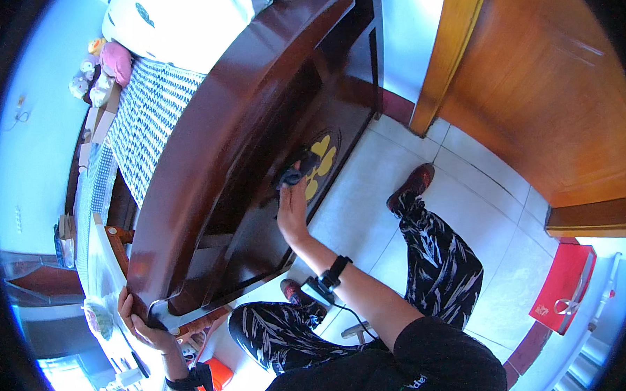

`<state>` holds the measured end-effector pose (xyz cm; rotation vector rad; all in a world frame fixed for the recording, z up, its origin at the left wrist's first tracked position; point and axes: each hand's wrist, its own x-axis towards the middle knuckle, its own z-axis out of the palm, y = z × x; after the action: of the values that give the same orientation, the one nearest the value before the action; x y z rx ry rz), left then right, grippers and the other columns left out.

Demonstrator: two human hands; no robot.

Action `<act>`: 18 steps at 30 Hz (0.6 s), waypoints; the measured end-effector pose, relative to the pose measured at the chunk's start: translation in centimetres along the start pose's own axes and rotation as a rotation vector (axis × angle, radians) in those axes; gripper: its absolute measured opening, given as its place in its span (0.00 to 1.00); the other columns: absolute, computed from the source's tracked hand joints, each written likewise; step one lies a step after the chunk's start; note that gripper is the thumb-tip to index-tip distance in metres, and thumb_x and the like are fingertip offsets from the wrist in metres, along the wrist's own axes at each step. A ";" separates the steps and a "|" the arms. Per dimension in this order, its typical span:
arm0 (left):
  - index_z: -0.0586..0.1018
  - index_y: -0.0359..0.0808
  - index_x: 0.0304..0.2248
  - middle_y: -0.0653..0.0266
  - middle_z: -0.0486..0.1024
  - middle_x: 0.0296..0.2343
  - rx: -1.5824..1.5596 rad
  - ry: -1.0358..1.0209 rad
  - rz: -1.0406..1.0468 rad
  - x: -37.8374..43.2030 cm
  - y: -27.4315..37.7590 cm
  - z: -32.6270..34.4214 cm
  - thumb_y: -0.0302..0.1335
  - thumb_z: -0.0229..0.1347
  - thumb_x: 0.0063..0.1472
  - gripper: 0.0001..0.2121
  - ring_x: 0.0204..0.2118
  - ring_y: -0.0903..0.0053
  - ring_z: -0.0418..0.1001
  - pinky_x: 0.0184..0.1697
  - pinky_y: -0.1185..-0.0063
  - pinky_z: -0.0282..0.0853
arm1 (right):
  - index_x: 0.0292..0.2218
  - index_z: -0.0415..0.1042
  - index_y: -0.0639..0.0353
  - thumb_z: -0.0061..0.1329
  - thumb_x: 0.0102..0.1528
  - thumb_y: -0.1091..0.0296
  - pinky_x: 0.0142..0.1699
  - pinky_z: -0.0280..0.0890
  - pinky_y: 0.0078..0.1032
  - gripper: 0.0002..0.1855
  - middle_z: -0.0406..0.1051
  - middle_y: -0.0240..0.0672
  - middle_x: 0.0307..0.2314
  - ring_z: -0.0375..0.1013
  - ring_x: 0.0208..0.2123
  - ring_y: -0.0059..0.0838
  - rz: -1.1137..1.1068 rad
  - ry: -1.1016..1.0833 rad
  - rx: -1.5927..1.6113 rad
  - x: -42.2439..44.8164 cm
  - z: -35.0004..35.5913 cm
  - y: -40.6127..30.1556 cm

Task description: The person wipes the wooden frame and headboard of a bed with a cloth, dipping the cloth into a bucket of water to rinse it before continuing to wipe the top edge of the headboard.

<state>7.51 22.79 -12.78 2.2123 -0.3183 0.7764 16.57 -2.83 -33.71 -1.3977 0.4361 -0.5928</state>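
Observation:
A dark, glossy wooden bed end board (206, 142) curves through the middle of the view. Against its lower panel my right hand (293, 209) holds a bunched dark cloth (292, 174). The cloth sits beside a yellow heart-shaped decoration (323, 161) on that panel, and the fingertips are partly hidden in it. At the board's near lower-left end, my left hand (146, 328) grips the corner, its fingers curled over the top edge. Both wrists carry black straps with small devices and cables.
Pale floor tiles (366, 203) lie around my feet. An orange-brown wooden door (539, 91) stands at the right, above a red box with a ribbon (560, 289). Behind the board are a striped knitted cover (155, 113) and plush toys (114, 62). An orange-red object (216, 375) is below my left wrist.

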 end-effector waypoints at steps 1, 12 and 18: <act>0.66 0.32 0.38 0.55 0.62 0.44 -0.024 0.021 -0.016 -0.1 -0.1 -0.1 0.32 0.30 0.57 0.17 0.48 0.66 0.60 0.53 0.73 0.53 | 0.53 0.45 0.65 0.26 0.58 0.66 0.55 0.45 0.31 0.22 0.47 0.51 0.50 0.49 0.52 0.44 0.050 0.021 0.076 0.6 0.1 1.1; 0.64 0.32 0.38 0.56 0.61 0.44 0.103 0.067 -0.063 -0.8 -0.3 -1.0 0.30 0.28 0.56 0.16 0.48 0.68 0.60 0.53 0.73 0.54 | 0.37 0.65 0.69 0.32 0.56 0.63 0.39 0.58 0.33 0.18 0.66 0.49 0.30 0.65 0.34 0.47 0.384 0.236 -0.332 3.1 -3.7 22.3; 0.66 0.34 0.37 0.56 0.61 0.45 -0.002 0.039 -0.055 -0.4 -0.5 -0.8 0.31 0.30 0.57 0.15 0.49 0.67 0.59 0.53 0.72 0.54 | 0.29 0.67 0.68 0.37 0.52 0.62 0.31 0.57 0.31 0.15 0.68 0.43 0.25 0.65 0.27 0.35 0.713 0.240 0.012 3.2 -3.6 19.8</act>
<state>7.05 23.76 -12.92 2.1919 -0.2379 0.7873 19.41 -6.24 -53.59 -1.0591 1.0626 -0.1712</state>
